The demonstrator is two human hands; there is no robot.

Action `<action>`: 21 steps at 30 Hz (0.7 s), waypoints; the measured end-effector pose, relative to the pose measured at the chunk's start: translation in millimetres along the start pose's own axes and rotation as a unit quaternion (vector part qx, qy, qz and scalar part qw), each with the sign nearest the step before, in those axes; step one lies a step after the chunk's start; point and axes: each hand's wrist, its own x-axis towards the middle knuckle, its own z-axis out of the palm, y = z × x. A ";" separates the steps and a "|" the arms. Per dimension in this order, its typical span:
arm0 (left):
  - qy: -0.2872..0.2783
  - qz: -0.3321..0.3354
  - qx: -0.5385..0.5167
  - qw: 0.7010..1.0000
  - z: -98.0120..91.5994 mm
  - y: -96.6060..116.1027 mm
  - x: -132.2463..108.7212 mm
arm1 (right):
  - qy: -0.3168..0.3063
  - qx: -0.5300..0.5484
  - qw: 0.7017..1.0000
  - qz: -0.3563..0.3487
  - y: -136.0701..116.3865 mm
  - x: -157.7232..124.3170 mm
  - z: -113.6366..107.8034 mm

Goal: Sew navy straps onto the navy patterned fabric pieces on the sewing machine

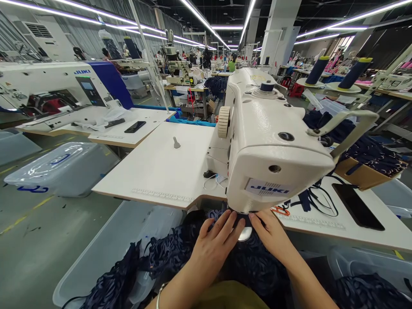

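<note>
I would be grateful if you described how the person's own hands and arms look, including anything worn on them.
The left hand and right hand are ungloved, and no sleeves show on the visible forearms. A thin, silvery bracelet circles the left wrist.

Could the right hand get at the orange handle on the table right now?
Probably yes: the orange handle shows right beside the right hand, with nothing seen lying over its loops. The hand is busy at the dark fabric, though, so it would likely have to let go.
</note>
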 end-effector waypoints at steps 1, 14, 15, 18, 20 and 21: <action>0.001 0.000 0.003 1.000 0.2 0.2 -0.2 | -0.001 -0.001 1.000 0.001 0.5 -0.1 0.1; 0.027 -0.040 -0.030 0.998 2.1 3.7 -2.8 | -0.015 0.012 1.000 0.012 0.7 -2.0 3.6; 0.032 -0.044 -0.039 0.998 2.6 3.8 -3.1 | -0.015 0.016 1.000 0.009 1.2 -1.9 4.7; 0.061 -0.052 -0.068 0.994 3.7 4.0 -3.9 | -0.008 0.029 1.000 -0.001 2.2 -1.1 8.5; 0.068 -0.056 -0.088 0.992 5.8 2.6 -5.9 | 0.001 0.033 0.999 -0.005 1.3 -0.4 10.4; 0.063 -0.051 -0.100 0.992 8.1 0.8 -7.4 | 0.007 0.035 0.999 -0.007 0.3 -0.1 10.9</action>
